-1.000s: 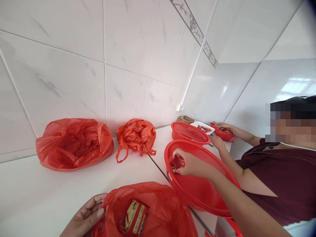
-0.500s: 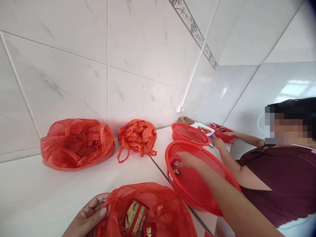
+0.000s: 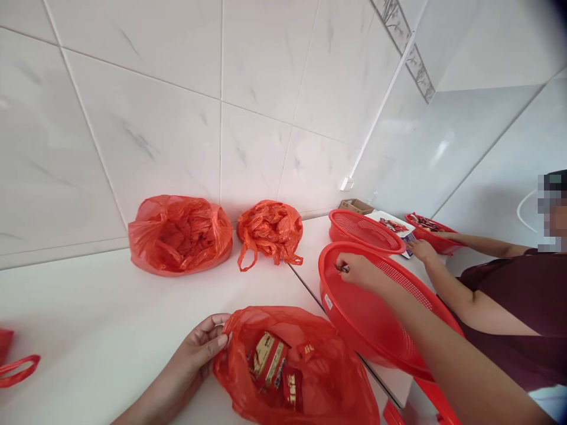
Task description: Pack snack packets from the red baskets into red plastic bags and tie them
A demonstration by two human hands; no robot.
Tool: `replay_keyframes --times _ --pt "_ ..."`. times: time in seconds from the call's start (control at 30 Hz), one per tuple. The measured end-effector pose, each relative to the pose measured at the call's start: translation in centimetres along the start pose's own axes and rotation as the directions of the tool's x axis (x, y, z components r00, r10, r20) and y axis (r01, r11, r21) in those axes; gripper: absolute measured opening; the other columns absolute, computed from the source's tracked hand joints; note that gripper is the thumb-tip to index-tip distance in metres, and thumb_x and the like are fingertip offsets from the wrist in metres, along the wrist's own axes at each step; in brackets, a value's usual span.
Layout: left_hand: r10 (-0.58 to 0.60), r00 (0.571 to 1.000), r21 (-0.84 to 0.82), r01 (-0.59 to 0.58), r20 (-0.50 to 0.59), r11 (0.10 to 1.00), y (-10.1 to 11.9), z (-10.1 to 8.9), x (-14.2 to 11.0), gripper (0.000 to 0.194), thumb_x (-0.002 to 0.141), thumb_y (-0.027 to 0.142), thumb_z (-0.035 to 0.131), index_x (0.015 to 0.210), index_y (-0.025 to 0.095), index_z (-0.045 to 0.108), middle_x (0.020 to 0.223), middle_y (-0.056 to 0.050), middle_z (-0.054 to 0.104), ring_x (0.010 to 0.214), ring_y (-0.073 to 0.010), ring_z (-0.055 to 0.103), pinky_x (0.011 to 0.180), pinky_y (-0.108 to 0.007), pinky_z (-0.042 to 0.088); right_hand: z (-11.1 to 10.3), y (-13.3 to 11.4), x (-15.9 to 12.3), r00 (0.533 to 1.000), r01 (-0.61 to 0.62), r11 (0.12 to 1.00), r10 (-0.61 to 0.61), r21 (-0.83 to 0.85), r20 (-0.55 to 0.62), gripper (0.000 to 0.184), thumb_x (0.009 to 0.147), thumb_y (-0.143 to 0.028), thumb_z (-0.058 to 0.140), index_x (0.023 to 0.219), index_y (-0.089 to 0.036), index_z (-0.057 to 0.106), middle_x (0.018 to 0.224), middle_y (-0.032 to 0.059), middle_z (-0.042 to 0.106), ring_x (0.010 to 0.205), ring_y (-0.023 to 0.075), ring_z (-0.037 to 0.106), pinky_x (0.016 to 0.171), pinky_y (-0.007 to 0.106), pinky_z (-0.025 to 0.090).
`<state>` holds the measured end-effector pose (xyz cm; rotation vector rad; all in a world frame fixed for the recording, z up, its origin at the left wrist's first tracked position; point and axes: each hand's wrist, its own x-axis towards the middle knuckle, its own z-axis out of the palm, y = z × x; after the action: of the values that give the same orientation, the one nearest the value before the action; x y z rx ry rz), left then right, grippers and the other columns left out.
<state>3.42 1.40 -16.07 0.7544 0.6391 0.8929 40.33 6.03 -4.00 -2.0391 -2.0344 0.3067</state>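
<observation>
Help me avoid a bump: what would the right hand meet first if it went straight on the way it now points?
Probably the inner wall of the large red basket, just ahead of the right hand. Depth is unclear, so I cannot tell how near it is.

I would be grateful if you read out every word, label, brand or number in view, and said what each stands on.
No text is clear enough to quote.
Cream-and-red packet in the open bag: printing, too blurred.
Small red packet beside it: pale characters, too blurred.
Large basket: white label, too small.
White-and-blue item beyond it: any print too small.
</observation>
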Motion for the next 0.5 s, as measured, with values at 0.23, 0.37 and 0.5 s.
replay_keyframes --times 0.23,0.37,0.5 --pt "0.016 1.000 0.016 -0.016 -0.009 1.000 0.2 0.4 -0.3 0.028 0.077 0.027 0.073 0.102 0.021 0.061 0.099 -0.006 0.069 0.082 -0.0186 0.067 0.074 -0.029 0.053 -1.1 -9.8 -7.4 0.913 0.379 0.896 -0.403 0.231 0.066 0.015 0.079 -0.015 0.051 0.091 -0.020 0.059 0.090 0.0010 0.062 0.074 0.0115 0.057 0.067 0.022 0.045" --pt "0.033 0.999 0.037 -0.034 0.010 0.999 0.1 0.4 -0.3 0.027 0.078 0.027 0.072 0.103 0.020 0.062 0.096 -0.006 0.070 0.078 -0.0171 0.067 0.070 -0.027 0.053 0.6 -11.0 -9.0 0.867 0.456 0.886 -0.464 0.086 0.183 0.019 0.080 -0.020 0.058 0.099 -0.024 0.062 0.098 0.0007 0.062 0.080 0.0127 0.059 0.072 0.023 0.044" --pt "0.032 0.999 0.039 -0.034 0.043 0.999 -0.1 -0.2 -0.2 0.027 0.080 0.027 0.071 0.104 0.021 0.061 0.094 -0.005 0.070 0.079 -0.0162 0.066 0.071 -0.027 0.052 1.8 -9.4 -10.7 0.967 0.252 0.955 -0.245 -0.156 0.066 0.015 0.087 -0.029 0.053 0.097 -0.024 0.063 0.086 0.0026 0.067 0.076 0.0158 0.061 0.068 0.025 0.043"
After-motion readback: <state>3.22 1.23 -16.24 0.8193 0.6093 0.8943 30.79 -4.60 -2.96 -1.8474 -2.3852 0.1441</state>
